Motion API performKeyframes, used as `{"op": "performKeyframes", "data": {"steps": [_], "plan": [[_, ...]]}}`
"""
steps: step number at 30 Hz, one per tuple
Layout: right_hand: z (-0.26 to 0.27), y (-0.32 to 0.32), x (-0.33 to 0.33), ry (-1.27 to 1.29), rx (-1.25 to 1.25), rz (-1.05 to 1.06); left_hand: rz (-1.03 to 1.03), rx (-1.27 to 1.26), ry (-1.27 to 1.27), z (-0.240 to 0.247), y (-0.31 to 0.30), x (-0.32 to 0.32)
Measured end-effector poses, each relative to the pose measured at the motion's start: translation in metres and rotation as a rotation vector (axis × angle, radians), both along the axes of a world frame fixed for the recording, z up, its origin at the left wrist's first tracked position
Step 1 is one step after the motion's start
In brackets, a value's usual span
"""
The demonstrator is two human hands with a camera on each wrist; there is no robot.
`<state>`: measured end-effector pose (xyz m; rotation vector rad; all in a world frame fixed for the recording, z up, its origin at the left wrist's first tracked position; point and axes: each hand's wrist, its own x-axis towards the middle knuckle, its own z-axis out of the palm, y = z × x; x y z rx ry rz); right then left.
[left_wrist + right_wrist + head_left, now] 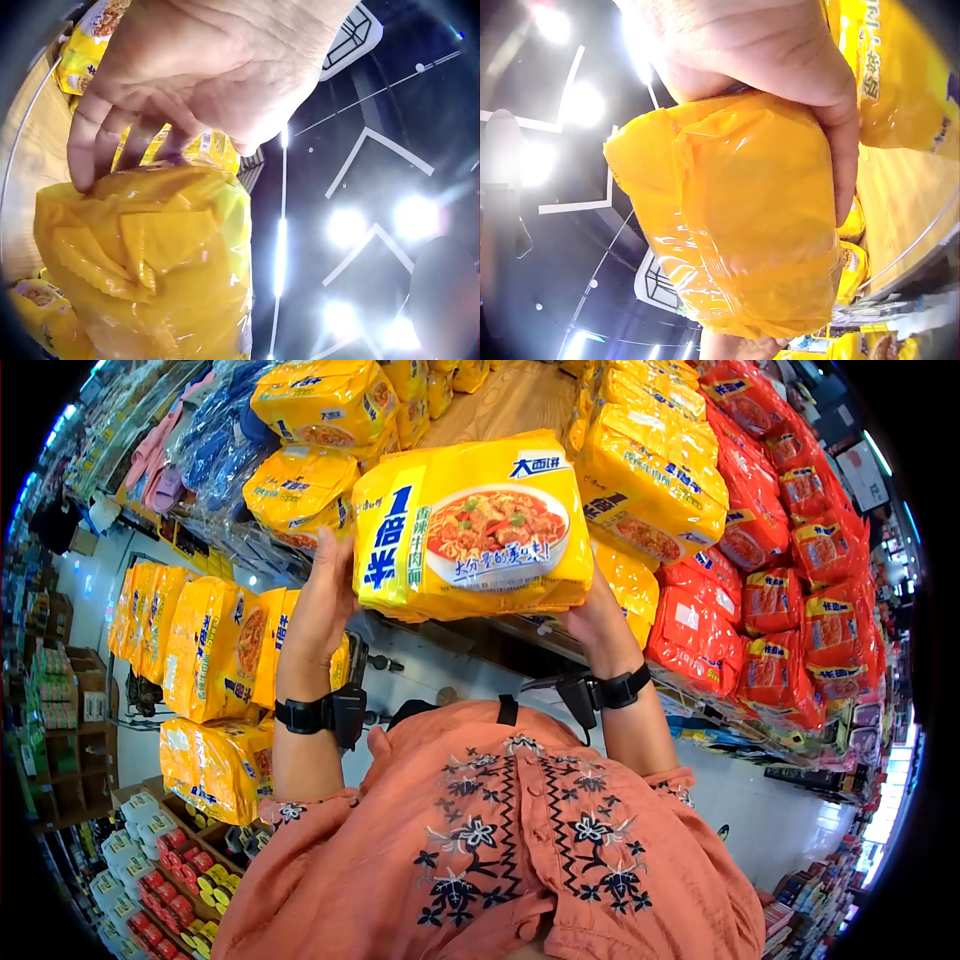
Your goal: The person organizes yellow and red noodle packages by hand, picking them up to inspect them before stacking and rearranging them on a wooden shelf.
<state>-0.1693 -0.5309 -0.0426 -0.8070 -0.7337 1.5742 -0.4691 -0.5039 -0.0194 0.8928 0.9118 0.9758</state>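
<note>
A yellow multipack of instant noodles (475,525), with a picture of a bowl of noodles on its front, is held up in front of the chest between both hands. My left hand (325,585) holds its left end, the thumb pointing up beside it. At the lower right corner is my right hand (592,612), mostly hidden by the pack. In the left wrist view, the fingers (88,142) of the left hand bend down to the pack's folded end. The right wrist view shows the right hand (772,56) over the other end, fingers along its side.
Yellow noodle packs (645,490) are stacked right of the held one, with red packs (765,550) beyond. More yellow packs (310,410) stand at the back left, around a wooden surface (500,400). Further yellow packs (210,650) are piled at the left, above shelved goods.
</note>
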Motion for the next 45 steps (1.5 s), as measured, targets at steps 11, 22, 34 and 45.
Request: {"op": "performKeyframes", "data": {"steps": [11, 22, 34, 45], "plan": [[-0.014, 0.006, -0.015, 0.337, -0.217, 0.121, 0.134, 0.085, 0.007, -0.003, 0.003, -0.012], [-0.040, 0.009, -0.020, 0.385, -0.298, 0.128, 0.083, 0.097, -0.040, 0.002, 0.004, -0.014], [-0.053, 0.000, -0.017, 0.877, -0.131, 0.201, 0.124, 0.554, -0.077, 0.085, -0.028, 0.022], [-0.045, -0.008, -0.017, 0.636, 0.085, 0.110, 0.078, 0.543, -0.043, 0.073, -0.019, 0.028]]}}
